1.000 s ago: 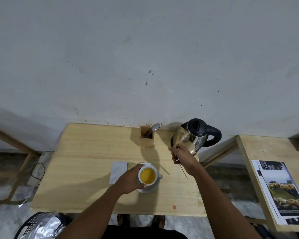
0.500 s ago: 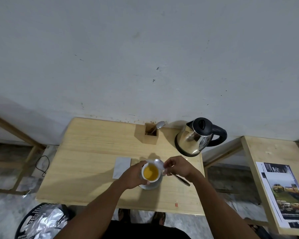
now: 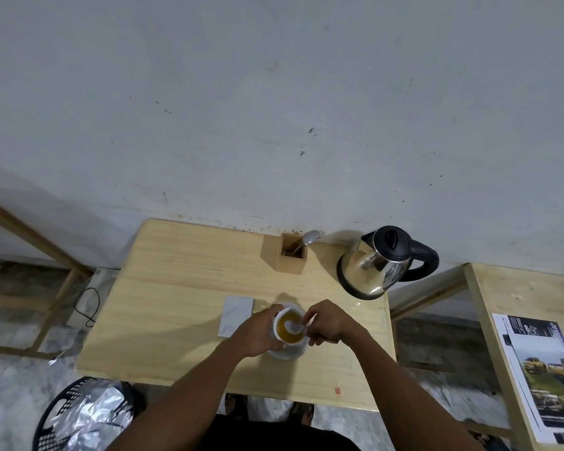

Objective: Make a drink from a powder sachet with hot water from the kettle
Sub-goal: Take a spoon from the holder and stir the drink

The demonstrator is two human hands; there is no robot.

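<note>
Wooden table (image 3: pixel 176 288) — left hand (image 3: pixel 258 330) curled round cup (image 3: pixel 288 323), right hand (image 3: pixel 329 322) pinching spoon (image 3: pixel 295 327) inside

Spoon (image 3: pixel 293 326) in cup (image 3: pixel 282 320) of drink

I count two hands: the left hand (image 3: pixel 260 330) wraps one white cup (image 3: pixel 288 326), and the right hand (image 3: pixel 330 323) pinches one spoon (image 3: pixel 294 327) whose bowl sits in the cup. One saucer (image 3: pixel 287 352) lies under the cup, below both hands. One flat grey sachet (image 3: pixel 235 316) lies just left of the left hand. One wooden holder (image 3: pixel 285 258) stands beyond the hands, with two utensils (image 3: pixel 312 236) in it, a spoon and a fork. One kettle (image 3: pixel 380 262) stands beyond and right of the right hand. I count two wooden tables: one table (image 3: pixel 176 304) under the hands, one side table (image 3: pixel 518 294) far right carrying one printed sheet (image 3: pixel 544 369). One black basket (image 3: pixel 79 415) sits low, left of the left forearm.
</note>
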